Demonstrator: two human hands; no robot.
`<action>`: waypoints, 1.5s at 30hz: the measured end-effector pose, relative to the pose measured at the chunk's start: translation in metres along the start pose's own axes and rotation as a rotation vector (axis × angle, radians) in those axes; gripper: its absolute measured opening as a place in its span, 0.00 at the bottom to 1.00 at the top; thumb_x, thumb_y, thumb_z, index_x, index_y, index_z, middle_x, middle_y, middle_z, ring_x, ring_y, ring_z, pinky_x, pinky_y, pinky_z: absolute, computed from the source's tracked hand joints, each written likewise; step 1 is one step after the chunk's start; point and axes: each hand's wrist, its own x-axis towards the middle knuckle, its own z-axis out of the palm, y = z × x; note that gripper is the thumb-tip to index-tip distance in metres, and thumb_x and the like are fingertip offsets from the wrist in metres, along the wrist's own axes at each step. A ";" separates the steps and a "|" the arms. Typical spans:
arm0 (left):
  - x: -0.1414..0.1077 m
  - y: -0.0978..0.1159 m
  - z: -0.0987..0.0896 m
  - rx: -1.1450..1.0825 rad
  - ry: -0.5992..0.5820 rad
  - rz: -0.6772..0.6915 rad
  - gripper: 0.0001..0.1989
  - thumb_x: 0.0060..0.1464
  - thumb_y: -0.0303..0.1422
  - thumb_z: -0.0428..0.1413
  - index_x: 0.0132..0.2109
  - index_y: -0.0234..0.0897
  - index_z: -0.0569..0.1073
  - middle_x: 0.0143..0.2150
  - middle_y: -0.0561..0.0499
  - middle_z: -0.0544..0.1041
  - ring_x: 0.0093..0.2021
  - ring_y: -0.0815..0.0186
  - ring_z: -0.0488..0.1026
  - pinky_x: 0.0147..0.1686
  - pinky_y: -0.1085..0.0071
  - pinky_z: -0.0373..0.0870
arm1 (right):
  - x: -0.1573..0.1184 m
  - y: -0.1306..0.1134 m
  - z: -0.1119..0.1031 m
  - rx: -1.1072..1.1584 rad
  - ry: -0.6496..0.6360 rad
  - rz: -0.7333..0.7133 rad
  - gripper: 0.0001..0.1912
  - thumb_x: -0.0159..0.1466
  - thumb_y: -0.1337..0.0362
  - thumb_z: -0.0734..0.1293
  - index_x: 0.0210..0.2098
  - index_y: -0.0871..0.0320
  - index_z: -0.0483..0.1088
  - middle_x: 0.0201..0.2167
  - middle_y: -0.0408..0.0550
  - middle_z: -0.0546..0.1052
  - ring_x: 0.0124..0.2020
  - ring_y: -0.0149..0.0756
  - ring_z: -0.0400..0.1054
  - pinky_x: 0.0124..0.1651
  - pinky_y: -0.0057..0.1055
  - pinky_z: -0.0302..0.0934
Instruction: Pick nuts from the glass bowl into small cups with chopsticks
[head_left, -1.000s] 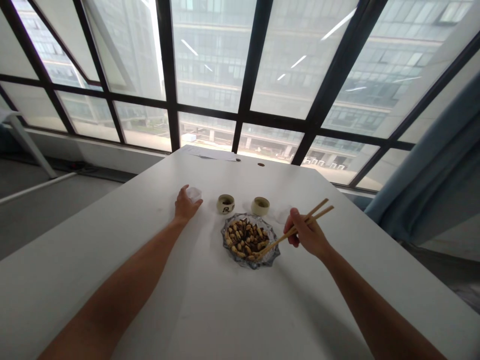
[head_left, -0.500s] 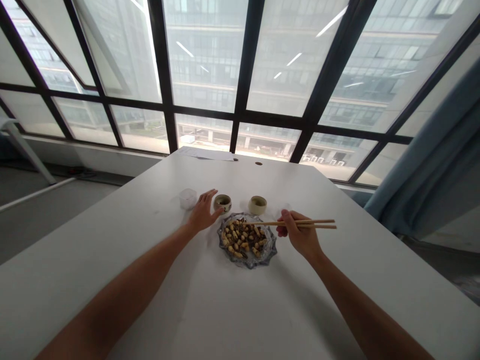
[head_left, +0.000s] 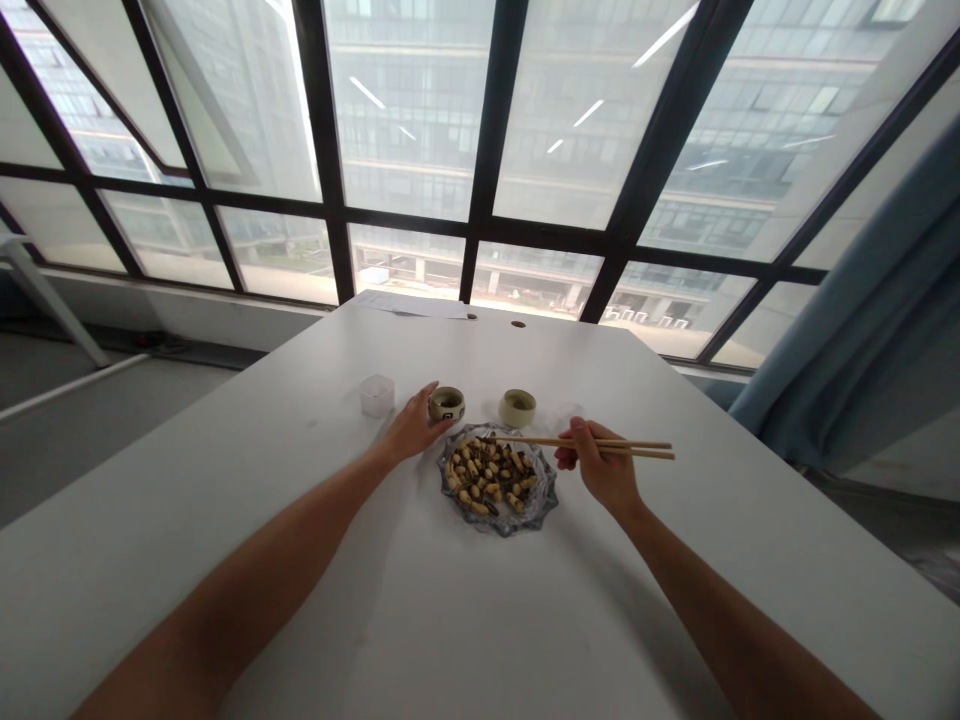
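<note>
My left hand (head_left: 417, 428) is closed around the small ceramic cup (head_left: 448, 412) on the left, thumb at the front and fingers at its far left side. Something dark lies inside that cup. A pair of chopsticks (head_left: 637, 447) is held in my right hand (head_left: 600, 465), with the tips pointing left over the food. Under the tips is a glass plate (head_left: 551, 497) with a jagged rim, apparently lined with clear plastic. It bears unshelled peanuts (head_left: 480, 478) mixed with dark seeds. A second, pale cup (head_left: 517, 408) stands behind the plate, touched by neither hand.
A clear plastic box (head_left: 376, 397) stands left of my left hand. Another clear container (head_left: 568, 413) is partly hidden behind my right hand. White paper (head_left: 420, 305) lies at the far edge of the white table (head_left: 300, 520), by the windows. A blue curtain (head_left: 847, 290) hangs at right.
My left hand has closed from a spread pose beside the left cup to a grip around it. My right hand and the chopsticks have barely moved.
</note>
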 end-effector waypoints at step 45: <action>0.001 0.003 -0.007 -0.059 -0.010 0.129 0.37 0.46 0.38 0.66 0.61 0.38 0.63 0.59 0.41 0.67 0.60 0.54 0.67 0.59 0.55 0.69 | 0.005 0.001 0.021 0.174 0.161 -0.071 0.27 0.60 0.39 0.66 0.28 0.58 0.71 0.16 0.43 0.73 0.15 0.31 0.67 0.19 0.28 0.62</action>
